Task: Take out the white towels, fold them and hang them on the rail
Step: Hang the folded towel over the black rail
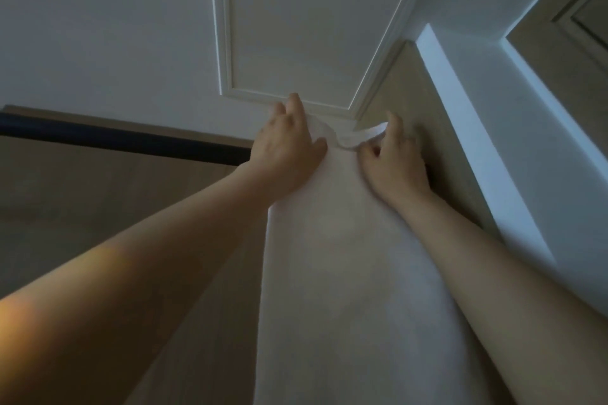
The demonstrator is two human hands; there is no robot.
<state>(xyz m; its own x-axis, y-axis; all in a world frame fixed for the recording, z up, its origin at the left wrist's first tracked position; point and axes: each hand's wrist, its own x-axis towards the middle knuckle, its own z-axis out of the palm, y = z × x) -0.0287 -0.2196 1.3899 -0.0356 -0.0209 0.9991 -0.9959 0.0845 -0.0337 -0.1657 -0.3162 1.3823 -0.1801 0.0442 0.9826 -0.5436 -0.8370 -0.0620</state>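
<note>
Panelled ceiling (pixel 312 26) overhead; right hand (pixel 394 158) pinches the towel (pixel 329 256) at its top fold, left hand (pixel 286 138) just beside presses flat, rail (pixel 115 138) leftward

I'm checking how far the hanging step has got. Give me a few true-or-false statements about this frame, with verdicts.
1. A white towel hangs down from the rail. True.
2. Only one hand touches the towel. False: the left hand lies on it and the right hand holds it.
3. The right hand pinches a folded edge at the towel's top. True.
4. The rail is white. False: it is dark.
5. Bare rail runs off to the left of the towel. True.
</note>
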